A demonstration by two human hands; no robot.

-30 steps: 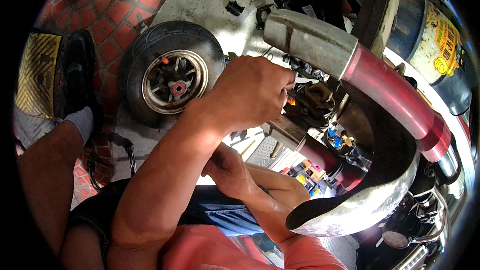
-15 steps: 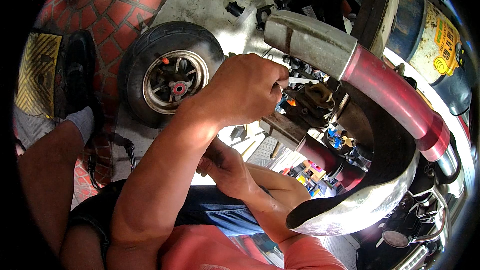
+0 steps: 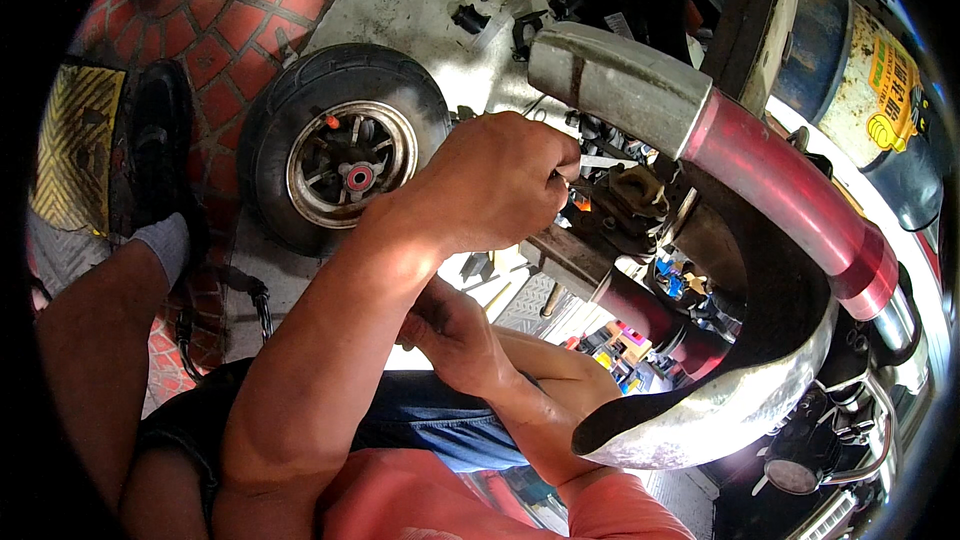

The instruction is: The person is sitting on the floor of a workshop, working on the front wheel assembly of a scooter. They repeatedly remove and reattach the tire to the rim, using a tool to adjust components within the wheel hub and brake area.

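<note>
My left hand reaches across the middle, its fingers closed in a pinch beside a dirty brake caliper. A thin silvery strip shows just past those fingertips; whether they hold it I cannot tell. Below the left forearm, my right hand is closed, with thumb and fingers pressed together. Its fingertips are partly behind the left arm, and what they hold is hidden. Two fork legs flank the caliper: a grey and red upper one and a lower one. A worn pale fender curves between them.
A small tyred wheel lies on the ground left of my hands. Black small parts are scattered beyond it. A yellow ramp block and my shoe are at the left. A rusty drum stands far right.
My left hand has shifted very slightly, still pinching near the caliper. The fingers of my right hand have moved a little to the right. The wheel and fork have stayed put.
</note>
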